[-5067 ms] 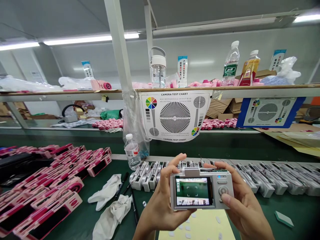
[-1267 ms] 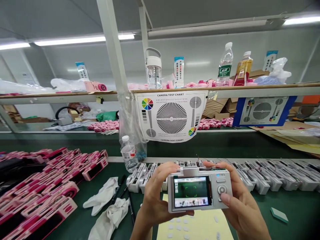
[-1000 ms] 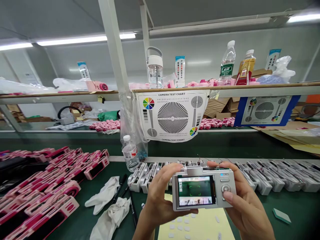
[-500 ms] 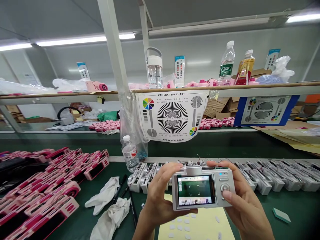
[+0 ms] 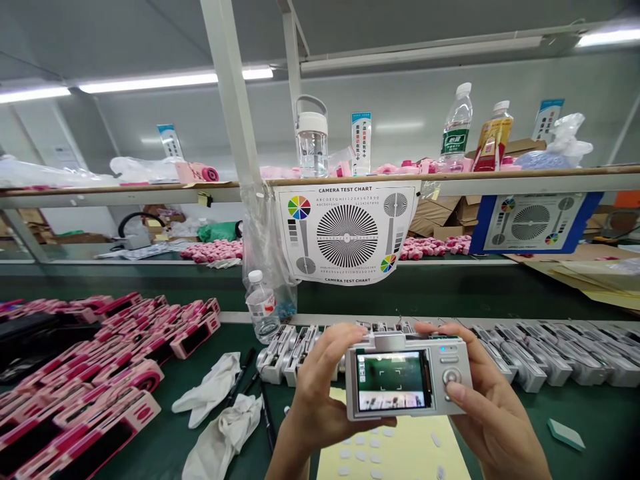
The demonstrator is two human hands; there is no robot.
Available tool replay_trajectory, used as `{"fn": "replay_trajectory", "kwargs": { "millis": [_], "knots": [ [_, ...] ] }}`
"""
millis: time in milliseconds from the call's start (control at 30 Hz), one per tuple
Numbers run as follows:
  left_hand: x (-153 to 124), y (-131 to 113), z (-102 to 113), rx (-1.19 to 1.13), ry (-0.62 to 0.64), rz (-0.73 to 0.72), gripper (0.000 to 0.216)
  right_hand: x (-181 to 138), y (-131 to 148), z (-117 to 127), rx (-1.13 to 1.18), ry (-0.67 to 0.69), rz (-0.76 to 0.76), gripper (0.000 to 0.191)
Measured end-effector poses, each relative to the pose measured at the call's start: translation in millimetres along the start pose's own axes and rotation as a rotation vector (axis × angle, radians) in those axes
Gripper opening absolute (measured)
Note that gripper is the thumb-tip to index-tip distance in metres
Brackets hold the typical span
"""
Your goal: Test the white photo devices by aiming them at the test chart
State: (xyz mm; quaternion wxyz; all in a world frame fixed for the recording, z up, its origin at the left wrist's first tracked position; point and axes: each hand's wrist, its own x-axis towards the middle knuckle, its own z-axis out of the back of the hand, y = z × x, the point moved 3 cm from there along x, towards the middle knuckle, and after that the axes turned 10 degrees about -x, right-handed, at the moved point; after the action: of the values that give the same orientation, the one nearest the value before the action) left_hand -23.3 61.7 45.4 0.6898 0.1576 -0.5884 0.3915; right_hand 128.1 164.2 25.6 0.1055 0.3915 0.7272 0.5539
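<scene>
I hold a small silver camera up in front of me with both hands, its lit rear screen facing me. My left hand wraps the camera's left end, thumb under the body and fingers over the top. My right hand grips the right end, with its thumb by the round button pad and a finger on top. The lens points toward a printed camera test chart hanging from the shelf edge. The screen shows a focus frame over a green view.
A long row of silver cameras lies along the green bench. Pink cameras are piled at left. White cloths, a water bottle, a yellow sheet with small stickers and a second chart are nearby.
The camera has stayed raised in both hands with only slight shifts. The focus frame on the screen turned from green to white over the last second.
</scene>
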Motion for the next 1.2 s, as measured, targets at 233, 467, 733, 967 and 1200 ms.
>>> {"fn": "replay_trajectory", "kwargs": {
  "millis": [233, 467, 733, 967, 1200],
  "knots": [
    [0.7, -1.0, 0.6, 0.017, 0.007, -0.002, 0.072, -0.4, -1.9, 2.9, -0.006, -0.008, 0.005, 0.037],
    [0.2, -0.1, -0.3, -0.002, 0.023, 0.002, 0.074, -0.5, -0.6, 0.2, 0.017, -0.014, -0.017, 0.038],
    [1.2, -1.7, -2.2, 0.022, 0.048, -0.020, 0.071, -1.3, -1.2, -0.2, 0.041, -0.029, -0.022, 0.026],
    [1.8, -3.1, -2.9, 0.063, 0.070, -0.027, 0.070, 0.0, -1.4, 2.1, 0.003, -0.031, -0.018, 0.023],
    [0.8, -1.9, -3.3, 0.057, 0.073, -0.001, 0.071, 1.1, 0.3, -0.5, 0.074, -0.059, -0.045, 0.024]
  ]
}}
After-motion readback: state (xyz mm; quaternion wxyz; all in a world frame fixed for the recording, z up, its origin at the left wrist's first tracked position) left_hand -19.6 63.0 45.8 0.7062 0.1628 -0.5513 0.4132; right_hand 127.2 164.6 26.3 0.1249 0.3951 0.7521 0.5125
